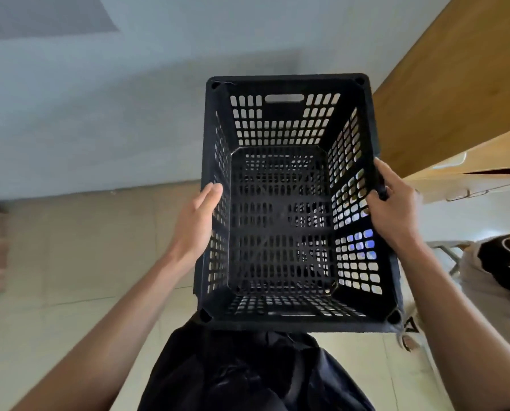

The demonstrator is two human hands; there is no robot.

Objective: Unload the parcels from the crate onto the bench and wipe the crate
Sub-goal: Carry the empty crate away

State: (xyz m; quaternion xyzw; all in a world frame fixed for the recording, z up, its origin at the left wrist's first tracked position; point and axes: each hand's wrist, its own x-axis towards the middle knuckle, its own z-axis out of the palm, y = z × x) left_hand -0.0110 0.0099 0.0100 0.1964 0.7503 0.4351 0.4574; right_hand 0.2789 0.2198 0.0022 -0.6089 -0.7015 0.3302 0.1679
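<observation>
Nearest the camera, dark clothing (248, 372) fills the bottom of the view, and the near rim of the black crate (280, 323) sits just above it, apparently against the person's lap or waist. Both forearms reach up along the crate's long sides. The left hand (196, 223) lies flat against the outside of the left wall, fingers straight, pressing rather than gripping. The right hand (393, 209) grips the right rim, thumb hooked over the top edge; the other fingers are hidden behind the wall. The crate is held off the pale tiled floor (55, 292), open mouth toward the camera, and its perforated interior shows no parcels. Judgement: unloading looks done, and the wipe is the step in hand. No cloth is visible. To do it well, one hand should keep a firm hold on the rim while the other works a cloth over base, corners and slotted walls, where dust would lodge; a flat-palm hold alone may let the crate slip. Farther right, a wooden bench surface (455, 84) rises; a grey wall (99, 99) stands behind.
</observation>
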